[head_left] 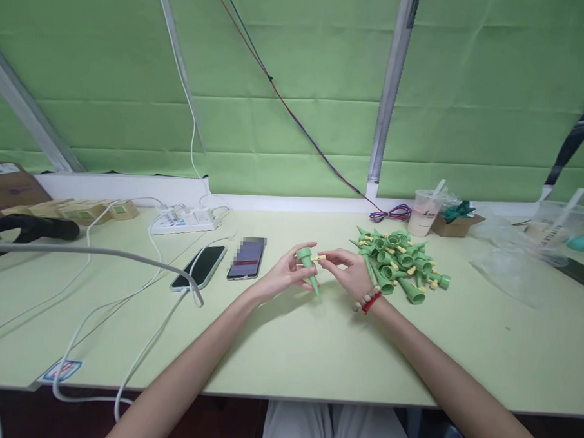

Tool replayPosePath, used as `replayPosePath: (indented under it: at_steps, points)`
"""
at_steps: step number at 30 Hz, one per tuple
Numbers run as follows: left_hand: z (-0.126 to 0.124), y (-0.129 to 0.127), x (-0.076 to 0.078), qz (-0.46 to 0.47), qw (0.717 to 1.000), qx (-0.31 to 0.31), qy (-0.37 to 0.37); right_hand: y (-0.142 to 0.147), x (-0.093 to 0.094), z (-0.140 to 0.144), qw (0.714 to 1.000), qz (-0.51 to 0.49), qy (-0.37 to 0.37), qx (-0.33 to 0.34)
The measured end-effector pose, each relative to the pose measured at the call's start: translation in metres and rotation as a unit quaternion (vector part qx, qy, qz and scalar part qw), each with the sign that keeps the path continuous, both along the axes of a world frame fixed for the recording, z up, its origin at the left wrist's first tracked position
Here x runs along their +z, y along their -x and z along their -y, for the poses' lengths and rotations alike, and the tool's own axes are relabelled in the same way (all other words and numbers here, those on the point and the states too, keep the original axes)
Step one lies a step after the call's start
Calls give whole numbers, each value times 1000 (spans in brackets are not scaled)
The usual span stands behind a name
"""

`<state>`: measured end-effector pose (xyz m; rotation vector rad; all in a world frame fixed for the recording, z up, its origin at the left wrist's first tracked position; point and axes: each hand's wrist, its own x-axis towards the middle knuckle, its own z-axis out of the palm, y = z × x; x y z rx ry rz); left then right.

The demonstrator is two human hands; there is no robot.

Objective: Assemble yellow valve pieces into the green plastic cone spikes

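"Firstly, locate the green spike (307, 261)."

"Held above the counter (290, 361), near the middle of the view, wide end up, tip slanting down."

"Condition of each hand?"

"The left hand (286, 273) grasps the spike, fingers curled around its upper part. The right hand (351, 272) pinches a small yellow piece (319, 258) between thumb and fingertips, at the spike's side just below the wide end. Whether the piece is seated there, I cannot tell."

"Anything on the wrists?"

"On the right, a beaded bracelet (376, 290) and a red band (371, 304)."

"Adjacent stock?"

"Just beside the right hand, a heap of green spikes (391, 257) lies on the counter, pointing every way, with yellow pieces among them."

"Further out?"

"Left of the hands, a dark-screened phone (203, 267) and a phone with a lit screen (247, 258), part of it obscured. Behind these, a white power strip (188, 221) with plugs and cables. Beyond the heap, a cup with a straw (420, 215) and a small cardboard box (453, 227) with dark green contents. At the back, green panels (299, 58), crossed by a red and blue cable (303, 127)."
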<state>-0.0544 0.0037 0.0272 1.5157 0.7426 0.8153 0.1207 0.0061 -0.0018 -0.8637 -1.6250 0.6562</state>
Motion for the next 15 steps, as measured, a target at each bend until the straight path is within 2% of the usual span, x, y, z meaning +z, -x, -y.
replayPosePath:
  at_steps: [2,4,7,9,11,15]
  points:
    - [2,2,3,-13,1000,-26,0,-3,-1,0,992,93,-78,-30]
    - [4,3,3,-29,998,-52,-14,-6,-3,0,972,186,-140,-25]
    - [5,4,2,-62,994,-79,-49,-7,-4,-1,945,270,-184,-2]
    - [7,5,2,-85,990,-83,-73,-6,-4,0,943,280,-177,16]
    - [9,7,5,-108,985,-85,-101,-3,-2,3,954,260,-147,39]
    - [14,9,13,-154,966,-85,-191,7,0,13,988,139,-23,62]
